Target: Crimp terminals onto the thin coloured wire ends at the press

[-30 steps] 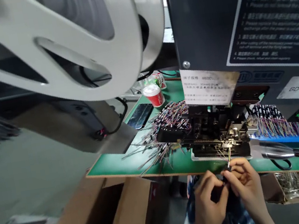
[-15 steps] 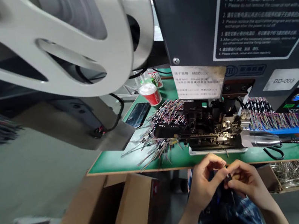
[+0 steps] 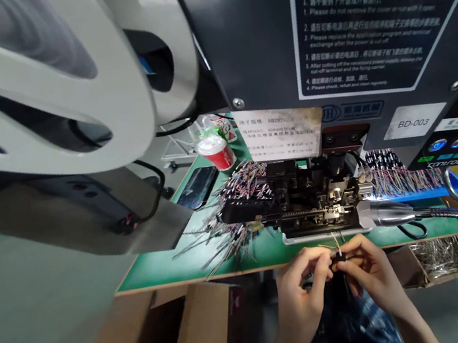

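Just in front of the crimping press (image 3: 314, 210), my two hands meet at a thin cable (image 3: 340, 257). A black sleeve covers the cable near its end, and several fine coloured wires fan out from it towards the press. My right hand (image 3: 369, 272) pinches the cable at the sleeve between thumb and fingers. My left hand (image 3: 304, 289) is closed, its thumb and fingertips together at the loose wires on the left side. Which wire it grips is too small to tell. The rest of the cable is mostly hidden below my hands.
Bundled cables (image 3: 248, 183) lie left of the press on the green table (image 3: 149, 270). A phone (image 3: 199, 187) and a red cup (image 3: 217, 153) stand behind. At right are a blue tray (image 3: 430, 192) of cables, a metal gooseneck (image 3: 394, 211) and a box of metal scrap (image 3: 445, 255).
My view has shifted, so the press appears further left. The fine wires now spread apart above the sleeve, and my left fingertips have moved to their left side.
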Available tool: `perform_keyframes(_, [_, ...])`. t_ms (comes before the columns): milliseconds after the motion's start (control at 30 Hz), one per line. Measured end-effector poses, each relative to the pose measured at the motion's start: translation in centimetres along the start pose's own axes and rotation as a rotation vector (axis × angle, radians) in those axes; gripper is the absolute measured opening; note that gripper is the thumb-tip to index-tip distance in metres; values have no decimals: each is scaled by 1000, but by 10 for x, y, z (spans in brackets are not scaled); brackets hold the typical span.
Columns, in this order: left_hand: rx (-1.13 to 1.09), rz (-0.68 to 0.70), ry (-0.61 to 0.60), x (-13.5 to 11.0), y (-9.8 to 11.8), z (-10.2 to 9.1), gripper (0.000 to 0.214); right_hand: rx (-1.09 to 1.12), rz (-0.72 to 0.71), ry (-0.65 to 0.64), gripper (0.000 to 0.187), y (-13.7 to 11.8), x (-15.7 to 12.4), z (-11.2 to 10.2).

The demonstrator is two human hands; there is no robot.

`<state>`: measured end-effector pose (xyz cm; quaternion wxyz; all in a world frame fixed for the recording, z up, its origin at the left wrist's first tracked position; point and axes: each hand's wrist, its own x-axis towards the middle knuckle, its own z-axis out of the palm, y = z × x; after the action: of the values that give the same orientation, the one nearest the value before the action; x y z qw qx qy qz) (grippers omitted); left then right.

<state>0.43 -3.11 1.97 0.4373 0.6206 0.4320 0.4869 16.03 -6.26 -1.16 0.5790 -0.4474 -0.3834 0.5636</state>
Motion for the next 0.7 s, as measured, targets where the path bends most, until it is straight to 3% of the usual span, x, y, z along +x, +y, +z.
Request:
perform_keyframes(100, [31,50,106,1,-7,2,13,-76,-11,44,33,-3,1,2])
perform_keyframes(133, [21,71,123,2,-7,2,19,-83,-6,41,33,-5,2,2])
perform_keyframes(200, [12,113,75,4,-5,0,32,-86,9,27,32,-6,2,2])
perform_keyframes(333, [66,148,-48,8,1,-3,10,-65,23,5,32,-5,2,-1])
perform_keyframes(467, [-27,29,32,4,-6,4,8,-49,37,42,33,-3,1,-2])
perform_keyframes(567, [-232,-85,42,0,-15,11,41,20,62,36,33,-5,0,-1])
perform_keyframes(633, [-391,-148,-37,1,-18,12,59,81,96,-5,34,-7,0,-1])
perform_keyframes(700, [-488,-196,-148,3,-15,12,52,127,122,-44,34,-9,1,-2])
